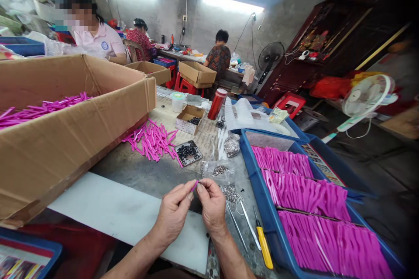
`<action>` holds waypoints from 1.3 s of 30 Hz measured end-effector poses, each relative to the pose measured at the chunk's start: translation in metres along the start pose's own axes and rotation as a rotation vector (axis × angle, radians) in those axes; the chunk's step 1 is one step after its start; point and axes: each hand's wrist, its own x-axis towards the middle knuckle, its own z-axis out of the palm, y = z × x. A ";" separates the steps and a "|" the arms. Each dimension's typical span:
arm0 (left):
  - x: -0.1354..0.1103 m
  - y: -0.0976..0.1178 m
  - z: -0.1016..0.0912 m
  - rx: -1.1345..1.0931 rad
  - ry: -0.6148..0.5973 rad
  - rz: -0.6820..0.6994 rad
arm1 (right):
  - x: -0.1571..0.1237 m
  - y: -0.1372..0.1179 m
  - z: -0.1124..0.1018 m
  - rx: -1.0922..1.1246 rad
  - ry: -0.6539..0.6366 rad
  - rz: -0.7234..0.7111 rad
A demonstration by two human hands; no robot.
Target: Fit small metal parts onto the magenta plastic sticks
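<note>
We hold a pink stick [195, 185] just beyond the table's near edge, our left hand [173, 211] and right hand [212, 205] both curled nearly closed, thumbs and fingertips pinching it. A white board [124, 209] lies along that edge. Toward the right edge, a yellow screwdriver [263, 246] rests beside the blue tray [269, 213]; toward the left, a cardboard box [75, 139] stands.
</note>
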 end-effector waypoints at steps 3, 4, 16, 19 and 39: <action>0.000 0.001 0.000 0.007 -0.006 0.005 | 0.000 0.000 -0.001 -0.029 -0.007 -0.025; 0.000 0.001 -0.001 0.007 -0.009 0.011 | -0.001 0.000 -0.002 -0.039 -0.019 -0.029; -0.001 -0.004 0.002 -0.105 0.006 -0.067 | -0.003 0.005 -0.003 -0.049 -0.055 -0.041; -0.001 -0.004 0.003 -0.132 0.012 -0.103 | -0.002 0.004 -0.003 -0.079 -0.030 -0.055; -0.005 -0.003 0.003 -0.116 -0.004 -0.080 | -0.004 0.005 -0.003 -0.030 -0.074 0.005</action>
